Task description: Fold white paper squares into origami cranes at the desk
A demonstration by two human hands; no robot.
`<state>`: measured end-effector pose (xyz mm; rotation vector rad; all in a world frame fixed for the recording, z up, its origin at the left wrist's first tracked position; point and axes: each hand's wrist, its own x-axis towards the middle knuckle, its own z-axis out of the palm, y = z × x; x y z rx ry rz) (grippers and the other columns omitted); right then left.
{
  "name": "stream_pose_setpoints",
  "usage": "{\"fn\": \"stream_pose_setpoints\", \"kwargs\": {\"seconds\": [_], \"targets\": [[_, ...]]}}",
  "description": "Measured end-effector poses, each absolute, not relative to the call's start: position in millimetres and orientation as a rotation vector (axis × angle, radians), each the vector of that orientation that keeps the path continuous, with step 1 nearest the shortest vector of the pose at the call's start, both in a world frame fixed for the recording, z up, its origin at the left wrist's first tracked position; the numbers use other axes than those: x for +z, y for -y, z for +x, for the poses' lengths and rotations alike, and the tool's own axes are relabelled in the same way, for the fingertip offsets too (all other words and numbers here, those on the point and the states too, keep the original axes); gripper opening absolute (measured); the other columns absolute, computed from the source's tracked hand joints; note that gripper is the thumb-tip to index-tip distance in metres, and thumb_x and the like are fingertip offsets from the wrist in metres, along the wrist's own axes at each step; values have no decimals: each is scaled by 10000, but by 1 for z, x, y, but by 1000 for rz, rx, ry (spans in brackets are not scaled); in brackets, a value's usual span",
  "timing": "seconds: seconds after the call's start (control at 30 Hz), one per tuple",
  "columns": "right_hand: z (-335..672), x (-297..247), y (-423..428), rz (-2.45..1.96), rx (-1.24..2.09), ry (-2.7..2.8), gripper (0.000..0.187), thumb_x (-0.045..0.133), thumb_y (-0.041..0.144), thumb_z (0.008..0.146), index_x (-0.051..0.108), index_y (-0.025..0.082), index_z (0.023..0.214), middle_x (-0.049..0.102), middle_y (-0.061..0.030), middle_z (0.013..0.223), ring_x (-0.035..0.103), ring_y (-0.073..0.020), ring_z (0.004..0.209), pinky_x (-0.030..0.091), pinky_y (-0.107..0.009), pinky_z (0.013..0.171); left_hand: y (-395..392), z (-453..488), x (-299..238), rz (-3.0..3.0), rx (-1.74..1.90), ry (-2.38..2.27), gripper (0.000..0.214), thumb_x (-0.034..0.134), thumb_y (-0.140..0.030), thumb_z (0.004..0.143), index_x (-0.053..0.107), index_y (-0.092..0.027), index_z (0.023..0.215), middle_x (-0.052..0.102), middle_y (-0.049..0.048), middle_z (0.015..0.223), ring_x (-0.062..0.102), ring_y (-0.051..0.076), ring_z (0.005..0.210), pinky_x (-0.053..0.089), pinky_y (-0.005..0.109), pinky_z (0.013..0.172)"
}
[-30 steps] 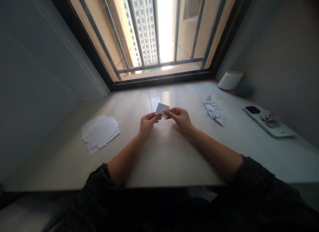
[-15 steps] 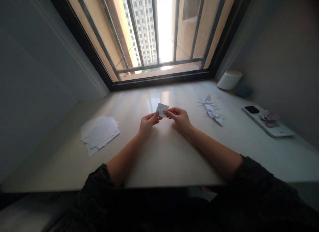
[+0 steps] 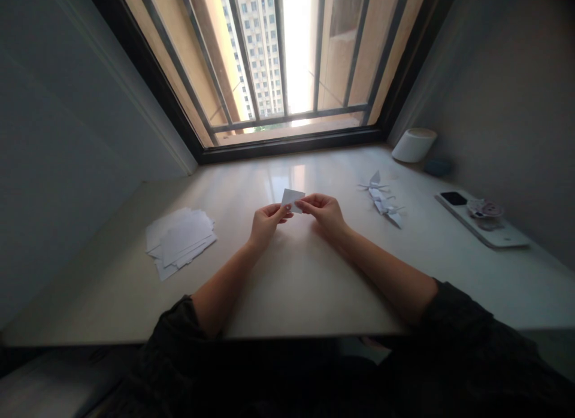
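A small folded piece of white paper (image 3: 291, 199) is held just above the middle of the pale desk (image 3: 296, 286). My left hand (image 3: 266, 221) pinches its lower left edge with thumb and fingertips. My right hand (image 3: 324, 213) pinches its lower right edge, fingers curled. Both forearms reach in from dark sleeves at the bottom.
A loose stack of white paper sheets (image 3: 179, 241) lies at the left. Folded paper cranes (image 3: 381, 197) sit to the right of my hands. A white phone-like slab (image 3: 483, 222) with small items lies far right. A white cylinder (image 3: 414, 145) stands by the barred window (image 3: 287, 76).
The paper piece has tilted slightly and my fingers have shifted their pinch on it; the hands stay in the same place.
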<state>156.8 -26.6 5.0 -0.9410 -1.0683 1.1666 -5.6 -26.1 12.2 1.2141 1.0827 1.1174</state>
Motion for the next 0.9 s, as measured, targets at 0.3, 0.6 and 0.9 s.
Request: {"fn": "stream_pose_setpoints", "kwargs": {"seconds": [0.3, 0.6, 0.9], "targets": [[157, 2, 25, -919, 1176, 1079, 379, 846, 427, 544, 704, 192, 806, 685, -1, 604, 600, -139, 579, 494, -320, 653, 25, -4, 11, 1151, 1127, -1110, 393, 761, -489, 661, 747, -139, 840, 727, 81, 752, 671, 178, 747, 483, 296, 729], [156, -2, 23, -913, 1135, 1059, 389, 854, 425, 525, 671, 198, 783, 673, 5, 622, 612, -147, 599, 500, -321, 648, 24, -3, 5, 1190, 1160, -1118, 393, 753, -492, 669, 750, -138, 841, 727, 83, 747, 670, 179, 728, 487, 293, 706], [156, -1, 24, -942, 1144, 1048, 413, 851, 455, 511, 660, 196, 770, 671, 3, 609, 597, -144, 584, 491, -325, 644, 26, -3, 7, 1211, 1152, -1110, 370, 751, -480, 679, 749, -142, 829, 724, 77, 740, 666, 175, 724, 486, 288, 702]]}}
